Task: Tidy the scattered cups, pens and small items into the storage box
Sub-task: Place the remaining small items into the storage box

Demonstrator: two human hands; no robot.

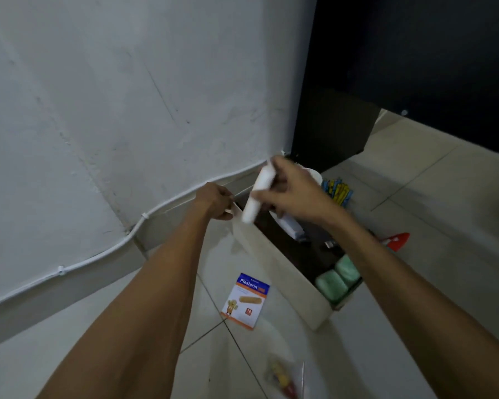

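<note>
Head view, tiled floor at a wall corner.

Right hand point(294, 191) – fingers curled round a white cylinder point(257, 194), gripped near its upper end. The cylinder tilts, its lower end pointing to 7 o'clock, over the far end of the storage box point(274, 266). It is blurred, so I cannot tell whether it is a tube or a stack of cups.

Left hand point(216, 201) – closed on the box's far corner rim, at 9 o'clock from the cylinder.

In the box: two green packets point(337, 277) at the near end and a white bottle point(290, 226) further in.

On the floor:
- a Plesterin plaster box point(246, 300) at 7 o'clock of the storage box
- a clear bag point(283, 375) at 6 o'clock
- a blue-and-yellow bundle point(338, 190) at 1 o'clock
- a red object point(398, 240) at 3 o'clock

Handling, as judgement: the cylinder looks light and rigid, with a smooth skin that may slip. A hold nearer its middle would steady the tilt. If it is stacked cups, squeezing could crush them. The storage box wall looks thin, so the rim grip probably only braces it. The plaster box is flat card, best taken by its edges.
</note>
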